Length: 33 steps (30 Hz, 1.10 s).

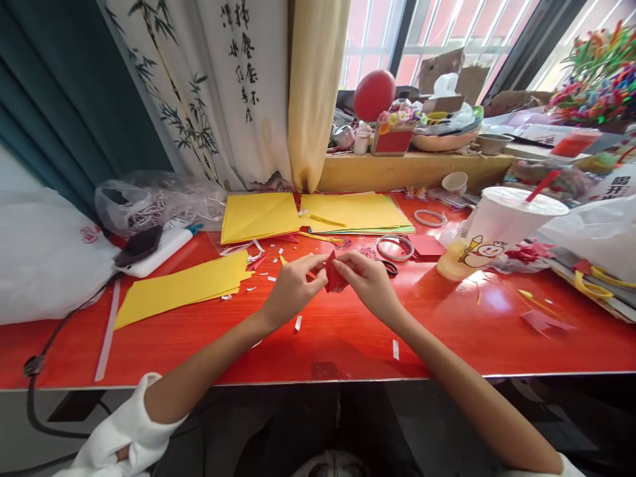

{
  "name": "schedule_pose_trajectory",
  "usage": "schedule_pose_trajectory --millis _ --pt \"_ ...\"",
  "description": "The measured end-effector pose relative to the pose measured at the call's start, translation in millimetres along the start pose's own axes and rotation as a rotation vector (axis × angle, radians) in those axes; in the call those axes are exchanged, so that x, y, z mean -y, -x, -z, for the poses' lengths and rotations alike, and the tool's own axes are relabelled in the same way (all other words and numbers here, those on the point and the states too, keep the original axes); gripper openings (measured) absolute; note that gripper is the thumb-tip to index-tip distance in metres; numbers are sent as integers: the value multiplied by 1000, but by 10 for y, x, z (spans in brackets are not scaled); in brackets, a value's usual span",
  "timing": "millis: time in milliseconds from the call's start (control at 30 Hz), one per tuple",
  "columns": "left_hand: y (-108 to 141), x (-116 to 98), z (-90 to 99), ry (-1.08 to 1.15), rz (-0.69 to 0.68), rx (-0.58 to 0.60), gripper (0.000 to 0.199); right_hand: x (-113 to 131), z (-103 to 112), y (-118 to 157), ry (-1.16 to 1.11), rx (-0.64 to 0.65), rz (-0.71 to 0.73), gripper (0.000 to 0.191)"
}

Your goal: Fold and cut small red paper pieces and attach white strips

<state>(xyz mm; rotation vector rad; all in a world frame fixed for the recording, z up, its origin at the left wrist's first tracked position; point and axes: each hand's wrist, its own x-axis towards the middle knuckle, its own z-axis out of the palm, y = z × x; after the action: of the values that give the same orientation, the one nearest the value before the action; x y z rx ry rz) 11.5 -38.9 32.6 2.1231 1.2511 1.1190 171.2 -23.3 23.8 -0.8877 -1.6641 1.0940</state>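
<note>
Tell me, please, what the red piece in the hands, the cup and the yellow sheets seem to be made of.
Red piece: probably paper, fairly matte; it looks thin and folded.
Cup: likely translucent plastic, smooth; a yellowish drink shows through low down.
Yellow sheets: seemingly paper, matte; thin, flat and stacked.

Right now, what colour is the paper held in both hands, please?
The paper is red, best seen in the head view.

Barred window (450, 30) beside yellow curtain (317, 86)
</note>
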Motion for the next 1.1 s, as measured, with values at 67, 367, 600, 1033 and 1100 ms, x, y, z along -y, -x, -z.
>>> schedule_pose_trajectory --millis 67,367,600,1033,1100 --pt "27 -31 -26 -74 -39 -52 24 15 -2 -8 -61 6 -7 20" --pt "25 -31 -19 -15 -70 -129 23 2 37 -69 -244 9 -5 20" --pt "15 -62 11 362 130 7 35 40 59 -64 -314 -119 51 15" --pt "-23 -52 65 576 163 -34 31 60 89 -52 -356 -87 61 9" --pt "-15 -66 72 584 168 -25 30 73 89 -41 -354 -71 59 8"
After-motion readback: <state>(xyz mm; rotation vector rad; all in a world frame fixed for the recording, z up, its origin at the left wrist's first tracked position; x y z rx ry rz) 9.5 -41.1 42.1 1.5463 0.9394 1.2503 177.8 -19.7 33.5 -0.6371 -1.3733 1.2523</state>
